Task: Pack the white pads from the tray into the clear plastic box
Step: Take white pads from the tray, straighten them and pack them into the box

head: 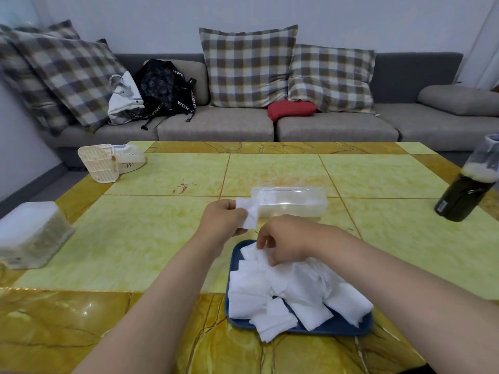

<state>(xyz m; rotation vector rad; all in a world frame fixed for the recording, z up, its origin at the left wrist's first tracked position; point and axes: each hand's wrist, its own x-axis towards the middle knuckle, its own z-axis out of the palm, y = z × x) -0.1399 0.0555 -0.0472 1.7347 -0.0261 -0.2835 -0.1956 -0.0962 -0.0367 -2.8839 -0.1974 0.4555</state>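
Fingers of left hand (221,220) are pinching a pad (248,213) just beside box (291,202) edge; right hand (283,238) is gripping pads (286,287) at tray (337,329) far edge.

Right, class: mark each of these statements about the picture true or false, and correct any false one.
1. The left hand holds a white square pad by the left end of the clear plastic box. True.
2. The blue rectangular tray is empty. False: a heap of white pads lies in it.
3. The right hand lies flat on the yellow tiled table. False: its fingers pinch the heap of white pads in the tray.
4. The dark glass bottle is near the table's right edge. True.
5. The clear plastic box sits on the sofa. False: it is on the table, beyond the tray.
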